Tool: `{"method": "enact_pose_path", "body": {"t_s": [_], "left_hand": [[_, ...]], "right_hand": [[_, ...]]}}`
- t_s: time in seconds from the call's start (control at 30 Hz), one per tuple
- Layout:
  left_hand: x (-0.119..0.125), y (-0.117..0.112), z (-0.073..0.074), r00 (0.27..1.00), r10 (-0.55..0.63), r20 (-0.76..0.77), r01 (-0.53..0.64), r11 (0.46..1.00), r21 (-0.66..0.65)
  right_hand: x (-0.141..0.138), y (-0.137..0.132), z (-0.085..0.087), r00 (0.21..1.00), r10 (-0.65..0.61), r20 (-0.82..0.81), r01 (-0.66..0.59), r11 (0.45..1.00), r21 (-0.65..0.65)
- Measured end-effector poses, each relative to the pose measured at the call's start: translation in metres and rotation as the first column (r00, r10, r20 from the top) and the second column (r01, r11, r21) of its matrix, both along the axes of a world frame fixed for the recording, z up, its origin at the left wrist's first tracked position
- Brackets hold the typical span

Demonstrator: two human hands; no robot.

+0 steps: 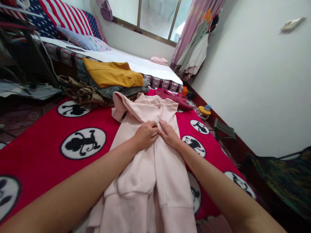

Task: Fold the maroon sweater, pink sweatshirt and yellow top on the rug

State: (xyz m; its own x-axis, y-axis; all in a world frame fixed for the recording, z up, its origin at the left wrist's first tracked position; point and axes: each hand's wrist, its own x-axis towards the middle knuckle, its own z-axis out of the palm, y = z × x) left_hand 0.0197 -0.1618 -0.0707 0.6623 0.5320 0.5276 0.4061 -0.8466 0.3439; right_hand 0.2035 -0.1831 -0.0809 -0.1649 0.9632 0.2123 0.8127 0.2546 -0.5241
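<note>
A pale pink garment [145, 168] lies spread lengthwise on a red blanket [43, 129] printed with black-and-white cartoon circles. Both my hands rest on the garment's middle, side by side and touching. My left hand [145, 133] has its fingers curled down, pinching the pink fabric. My right hand [169, 133] lies flatter, fingers together and pressed onto the cloth beside the left. One sleeve [121, 105] is folded across at the far left of the garment.
Beyond the garment sits a pile of folded clothes with a mustard-yellow top [114, 74] uppermost, and a dark red garment [175, 97]. A bed [145, 66] with pillows runs under the window. A white wall is right; a small green chair [224, 128] and toys stand by it.
</note>
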Motion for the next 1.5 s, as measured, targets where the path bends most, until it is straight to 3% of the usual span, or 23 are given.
{"method": "enact_pose_path", "body": {"t_s": [0.1,0.23,0.3,0.37,0.43,0.57,0.73,0.87,0.93,1.0,1.07,1.1,1.17,1.23,1.37,1.5], "left_hand": [[-0.005,-0.001,-0.001,0.996,-0.06,0.068,0.062,0.998,-0.029],[-0.016,-0.008,0.003,0.977,-0.19,0.098,0.2,0.975,-0.101],[-0.022,-0.013,0.006,0.963,-0.251,0.1,0.264,0.953,-0.15],[-0.025,-0.017,0.008,0.946,-0.306,0.103,0.321,0.926,-0.196],[-0.026,-0.019,0.009,0.936,-0.33,0.12,0.35,0.908,-0.23],[-0.027,-0.024,0.011,0.927,-0.334,0.171,0.371,0.881,-0.292],[-0.034,-0.025,0.017,0.918,-0.309,0.25,0.378,0.872,-0.311],[-0.042,-0.021,0.019,0.905,-0.304,0.298,0.396,0.859,-0.326],[-0.042,-0.019,0.018,0.911,-0.322,0.259,0.401,0.841,-0.362],[-0.04,-0.016,0.017,0.935,-0.247,0.254,0.336,0.845,-0.417],[-0.039,-0.012,0.015,0.948,-0.023,0.318,0.188,0.845,-0.5],[-0.039,-0.008,0.014,0.914,0.135,0.382,0.11,0.825,-0.554],[-0.042,0.002,0.011,0.761,0.418,0.496,0.015,0.753,-0.658],[-0.048,0.014,0.009,0.599,0.564,0.568,0.017,0.7,-0.714],[-0.059,0.037,0.013,0.421,0.647,0.636,0.102,0.663,-0.742],[-0.055,0.068,0.034,0.12,0.706,0.698,0.189,0.673,-0.715]], "right_hand": [[-0.004,-0.059,0.008,0.992,0.08,-0.097,-0.081,0.997,-0.009],[-0.01,-0.123,0.036,0.952,0.186,-0.244,-0.178,0.982,0.057],[-0.017,-0.146,0.047,0.938,0.295,-0.183,-0.292,0.955,0.044],[-0.025,-0.162,0.053,0.911,0.411,-0.022,-0.411,0.911,-0.009],[-0.032,-0.17,0.053,0.882,0.454,0.13,-0.452,0.891,-0.047],[-0.037,-0.167,0.047,0.915,0.378,0.142,-0.373,0.926,-0.055],[-0.047,-0.163,0.048,0.955,0.275,-0.108,-0.254,0.951,0.178],[-0.062,-0.159,0.05,0.915,0.346,-0.208,-0.328,0.938,0.115],[-0.062,-0.145,0.049,0.915,0.304,-0.267,-0.278,0.952,0.129],[-0.058,-0.121,0.048,0.931,0.184,-0.315,-0.117,0.969,0.219],[-0.052,-0.09,0.044,0.956,0.046,-0.288,0.037,0.96,0.277],[-0.05,-0.075,0.041,0.971,-0.024,-0.239,0.09,0.959,0.269],[-0.051,-0.05,0.032,0.991,-0.108,-0.079,0.121,0.978,0.171],[-0.055,-0.037,0.023,0.989,-0.096,0.111,0.09,0.995,0.053],[-0.064,-0.036,0.014,0.959,-0.029,0.281,0.03,1.0,-0.001],[-0.063,-0.041,0.014,0.973,-0.031,0.227,0.025,0.999,0.032]]}}
